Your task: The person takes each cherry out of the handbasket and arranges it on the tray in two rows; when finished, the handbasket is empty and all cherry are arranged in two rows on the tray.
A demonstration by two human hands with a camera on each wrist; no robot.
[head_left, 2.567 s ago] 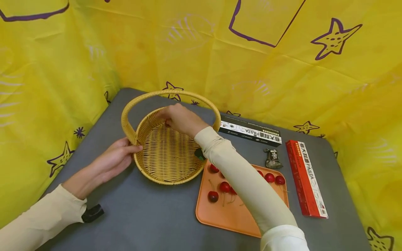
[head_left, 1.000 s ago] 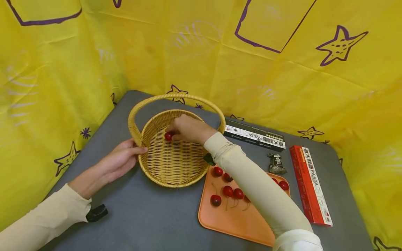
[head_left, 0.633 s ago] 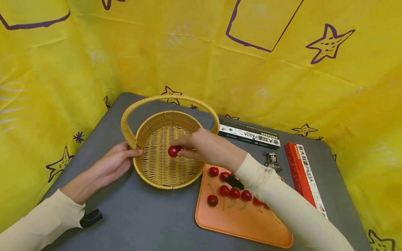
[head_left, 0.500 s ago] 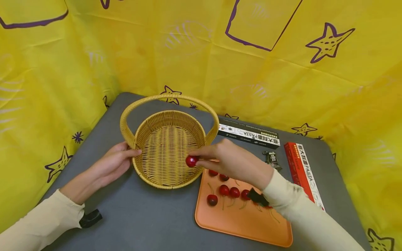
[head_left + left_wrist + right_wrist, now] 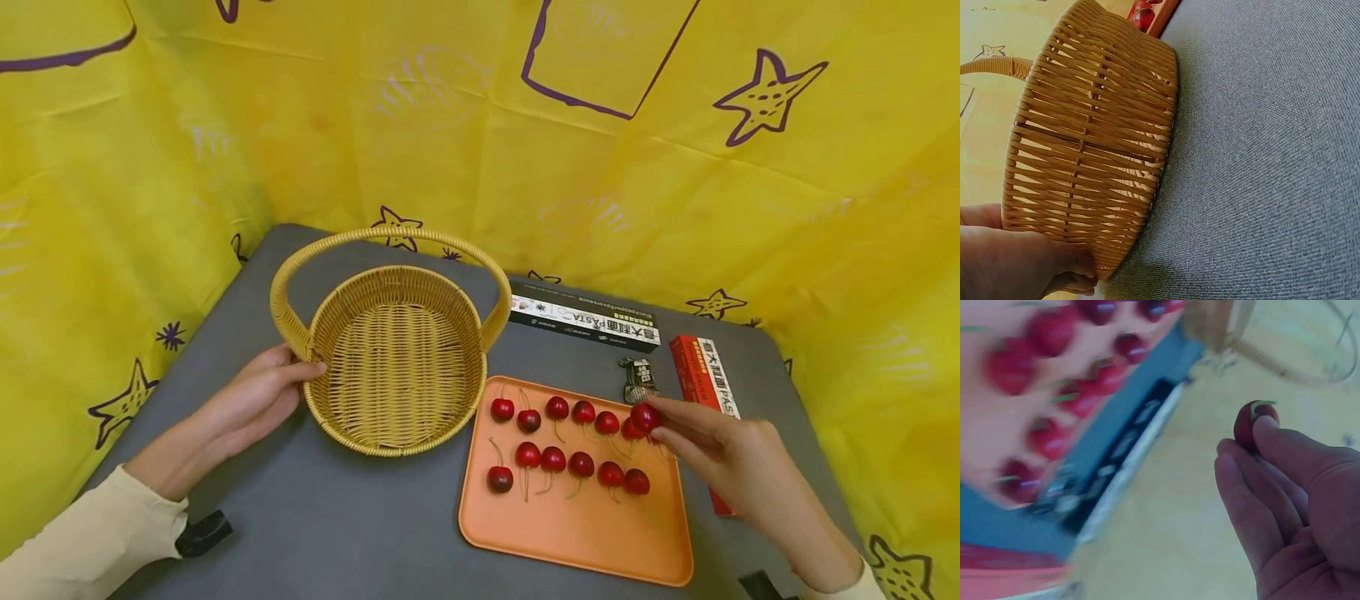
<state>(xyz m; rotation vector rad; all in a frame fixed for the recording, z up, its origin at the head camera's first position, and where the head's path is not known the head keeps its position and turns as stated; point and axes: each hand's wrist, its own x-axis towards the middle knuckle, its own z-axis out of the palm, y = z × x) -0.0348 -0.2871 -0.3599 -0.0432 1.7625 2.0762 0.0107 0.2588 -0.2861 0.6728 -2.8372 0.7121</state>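
Observation:
A round yellow wicker basket (image 5: 397, 375) with a tall arched handle stands at the left of the table. My left hand (image 5: 251, 408) grips its left rim, thumb over the edge and fingers outside against the weave, as the left wrist view also shows. Between thumb and fingertips of my right hand (image 5: 750, 458) is a red cherry (image 5: 645, 417), held over the right edge of an orange tray (image 5: 555, 533). The right wrist view shows this cherry (image 5: 1245, 428) with a short green stem by the thumb. Several more cherries (image 5: 552, 459) lie in two rough rows on the tray.
A black-and-white pasta box (image 5: 585, 317) lies behind the tray, and a red-and-white pasta box (image 5: 697, 375) to its right, partly behind my right hand. A small dark wrapped packet (image 5: 637, 377) sits between them. Yellow patterned cloth (image 5: 450, 125) walls in the grey table.
My right hand has lifted the cherry out of the basket and carried it rightward to the tray's far right corner. The left hand stays on the basket rim.

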